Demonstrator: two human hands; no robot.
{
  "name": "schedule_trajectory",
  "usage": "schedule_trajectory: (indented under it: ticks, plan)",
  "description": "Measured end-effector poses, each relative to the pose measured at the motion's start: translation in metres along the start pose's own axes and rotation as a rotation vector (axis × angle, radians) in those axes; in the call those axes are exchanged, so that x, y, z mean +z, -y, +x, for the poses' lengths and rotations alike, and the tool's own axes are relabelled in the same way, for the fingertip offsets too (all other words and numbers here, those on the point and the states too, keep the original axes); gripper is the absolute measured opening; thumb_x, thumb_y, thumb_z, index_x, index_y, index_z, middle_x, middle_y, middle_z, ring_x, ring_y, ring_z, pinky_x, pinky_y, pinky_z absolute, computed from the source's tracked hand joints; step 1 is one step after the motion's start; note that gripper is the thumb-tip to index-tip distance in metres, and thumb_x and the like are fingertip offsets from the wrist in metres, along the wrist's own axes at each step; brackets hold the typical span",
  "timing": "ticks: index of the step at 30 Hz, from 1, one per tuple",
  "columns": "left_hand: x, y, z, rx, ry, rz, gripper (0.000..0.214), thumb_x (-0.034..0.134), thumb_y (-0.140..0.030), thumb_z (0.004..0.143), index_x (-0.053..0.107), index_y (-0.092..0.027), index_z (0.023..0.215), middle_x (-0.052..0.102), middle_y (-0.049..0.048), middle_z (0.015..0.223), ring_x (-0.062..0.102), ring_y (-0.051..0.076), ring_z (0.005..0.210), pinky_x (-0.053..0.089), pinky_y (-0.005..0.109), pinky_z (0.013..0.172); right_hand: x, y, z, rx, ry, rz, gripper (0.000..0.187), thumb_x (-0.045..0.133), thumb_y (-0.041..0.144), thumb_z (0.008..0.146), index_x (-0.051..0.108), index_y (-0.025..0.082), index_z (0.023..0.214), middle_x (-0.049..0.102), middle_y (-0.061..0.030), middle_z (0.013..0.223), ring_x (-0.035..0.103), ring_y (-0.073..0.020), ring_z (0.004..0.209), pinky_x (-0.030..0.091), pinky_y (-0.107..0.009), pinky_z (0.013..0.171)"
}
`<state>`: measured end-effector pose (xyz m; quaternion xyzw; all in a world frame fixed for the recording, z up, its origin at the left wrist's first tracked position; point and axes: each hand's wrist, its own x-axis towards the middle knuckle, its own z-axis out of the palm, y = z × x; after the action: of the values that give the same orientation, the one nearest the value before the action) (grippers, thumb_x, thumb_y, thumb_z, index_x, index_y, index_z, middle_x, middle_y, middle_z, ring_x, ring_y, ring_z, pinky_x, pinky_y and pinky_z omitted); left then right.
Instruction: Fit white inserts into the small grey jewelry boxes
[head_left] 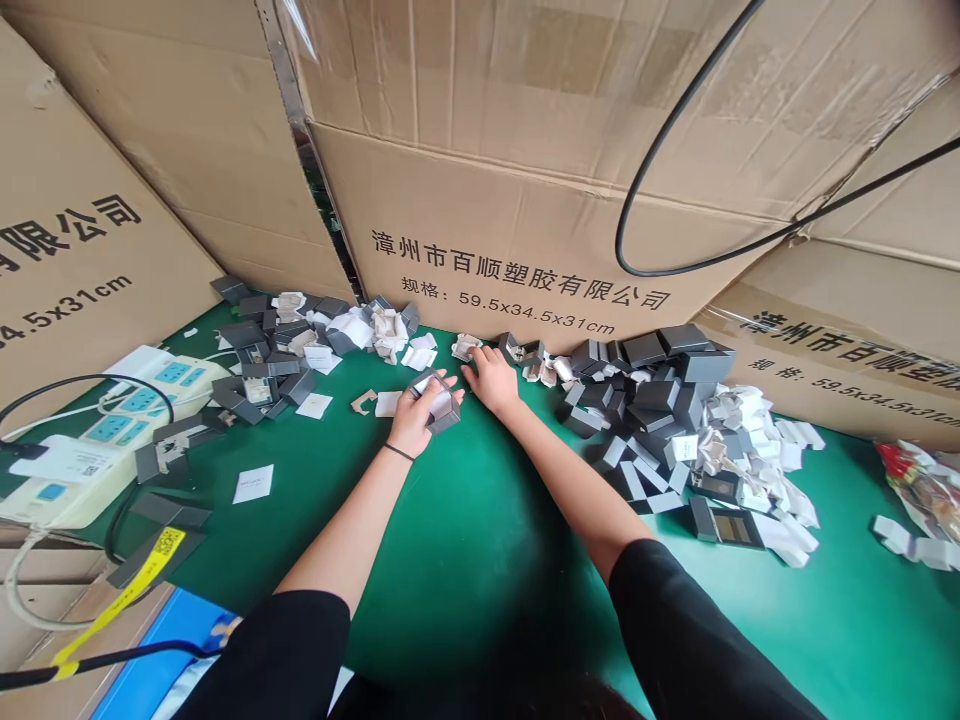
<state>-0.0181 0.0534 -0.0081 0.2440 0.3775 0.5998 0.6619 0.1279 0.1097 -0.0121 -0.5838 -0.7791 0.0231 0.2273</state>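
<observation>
My left hand [415, 412] is closed round a small grey box [441, 404] held just above the green table [450, 560]. My right hand [493, 378] lies beside it on the table, fingers curled down toward a small white folded insert [466, 346]; whether it grips anything is hidden. A heap of grey boxes and white inserts [675, 420] lies to the right of my right hand. A second spread of grey boxes and white inserts [300, 345] lies to the left, behind my left hand.
Large cardboard cartons [510, 240] wall off the back of the table. White power strips [112, 420] with cables sit at the left edge. A black cable [637, 190] loops across the cartons. A crumpled wrapper [919, 490] lies far right.
</observation>
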Motion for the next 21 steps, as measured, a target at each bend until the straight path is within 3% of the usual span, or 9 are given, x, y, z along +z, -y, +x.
schedule_trajectory:
  ticks: [5, 9, 11, 15, 18, 21]
  plan:
    - [-0.003, -0.003, 0.000, -0.023, 0.036, 0.005, 0.032, 0.070, -0.029, 0.073, 0.063, -0.012, 0.099, 0.068, 0.0120, 0.096, 0.068, 0.025, 0.085, 0.052, 0.045, 0.083, 0.014, 0.009, 0.028, 0.001, 0.063, -0.146, 0.021, 0.044, 0.029, 0.090, 0.058, 0.017, 0.101, 0.060, -0.0136, 0.101, 0.047, -0.0249, 0.097, 0.046, -0.031, 0.070]
    - [-0.004, -0.004, 0.000, -0.055, 0.036, 0.006, 0.030, 0.069, -0.032, 0.074, 0.065, -0.011, 0.095, 0.068, 0.0118, 0.098, 0.067, 0.024, 0.089, 0.050, 0.043, 0.087, 0.017, 0.009, 0.031, 0.029, 0.064, -0.200, 0.027, 0.034, 0.019, 0.092, 0.061, 0.015, 0.091, 0.062, -0.0134, 0.096, 0.049, -0.0227, 0.095, 0.045, -0.029, 0.070]
    - [-0.005, -0.004, 0.001, -0.052, 0.039, 0.006, 0.029, 0.069, -0.032, 0.074, 0.066, -0.011, 0.093, 0.069, 0.0123, 0.098, 0.065, 0.025, 0.094, 0.049, 0.041, 0.090, 0.011, 0.008, 0.026, 0.065, 0.019, -0.120, 0.027, 0.034, 0.020, 0.091, 0.061, 0.016, 0.089, 0.062, -0.0122, 0.095, 0.051, -0.0216, 0.093, 0.044, -0.028, 0.070]
    - [-0.007, -0.005, 0.002, -0.052, 0.071, -0.011, 0.027, 0.066, -0.031, 0.077, 0.067, -0.014, 0.098, 0.063, 0.0108, 0.117, 0.052, 0.026, 0.117, 0.043, 0.040, 0.098, -0.010, 0.008, -0.001, 0.198, -0.114, 0.434, 0.024, 0.043, 0.032, 0.086, 0.061, 0.017, 0.082, 0.060, -0.0047, 0.080, 0.052, -0.0152, 0.073, 0.042, -0.026, 0.066]
    - [-0.006, -0.006, -0.001, -0.107, 0.153, -0.126, 0.025, 0.060, -0.032, 0.081, 0.066, -0.019, 0.102, 0.058, 0.0055, 0.126, 0.039, 0.025, 0.130, 0.038, 0.043, 0.104, -0.027, 0.010, -0.030, 0.392, -0.017, 1.012, 0.023, 0.052, 0.040, 0.078, 0.059, 0.018, 0.076, 0.052, 0.0017, 0.065, 0.045, -0.0103, 0.056, 0.039, -0.024, 0.054]
    - [-0.003, -0.004, -0.007, -0.190, 0.249, -0.203, 0.022, 0.058, -0.032, 0.083, 0.065, -0.019, 0.100, 0.059, 0.0043, 0.124, 0.035, 0.024, 0.132, 0.034, 0.049, 0.106, -0.037, 0.009, -0.052, 0.572, 0.082, 1.417, 0.020, 0.062, 0.038, 0.069, 0.057, 0.019, 0.072, 0.046, 0.0045, 0.058, 0.041, -0.0081, 0.052, 0.034, -0.021, 0.049]
